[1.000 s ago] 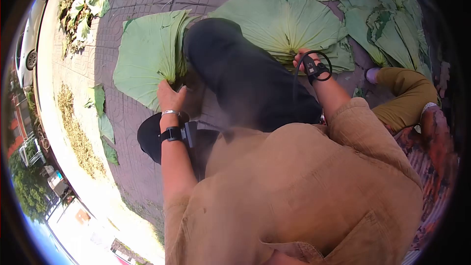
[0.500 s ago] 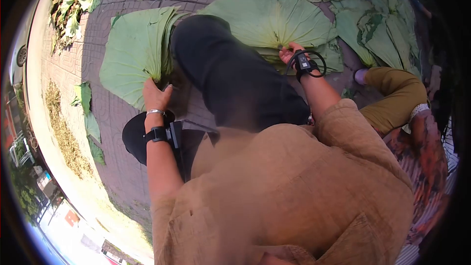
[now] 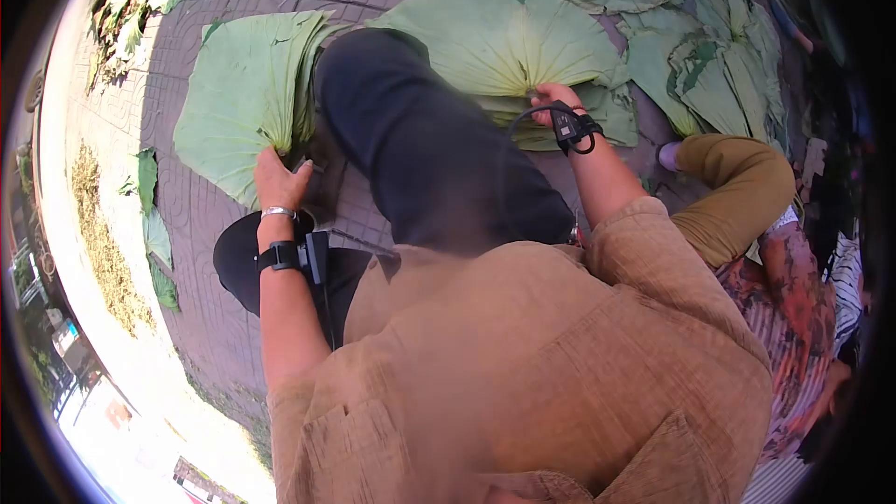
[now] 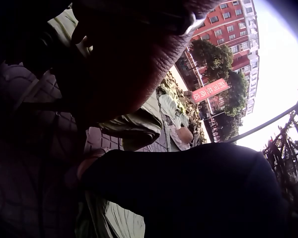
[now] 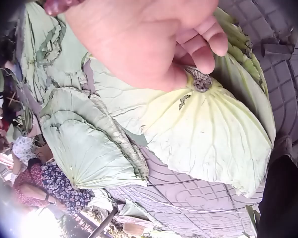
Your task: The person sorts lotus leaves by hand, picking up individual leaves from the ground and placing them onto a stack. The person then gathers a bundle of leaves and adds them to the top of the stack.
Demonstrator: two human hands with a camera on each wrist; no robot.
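My left hand holds a folded stack of green lotus leaves at the gathered stem end, its thumb standing out to the side. In the left wrist view this hand is in deep shadow and its fingertips are hidden. My right hand grips a broad lotus leaf where its veins meet. Up close in the right wrist view, the thumb lies right at the cut stem stub and the fingers of that hand curl beside it. More leaves lie layered beneath this one.
My dark-trousered knee rises between the two leaf stacks. More lotus leaves spread over the paving at the upper right. Another person's bent leg is close on my right. Loose leaf scraps lie to the left.
The whole head view has shifted, so everything sits farther left. Both hands stay at the same stem ends. The cable loop at the right wrist has swung toward my knee.
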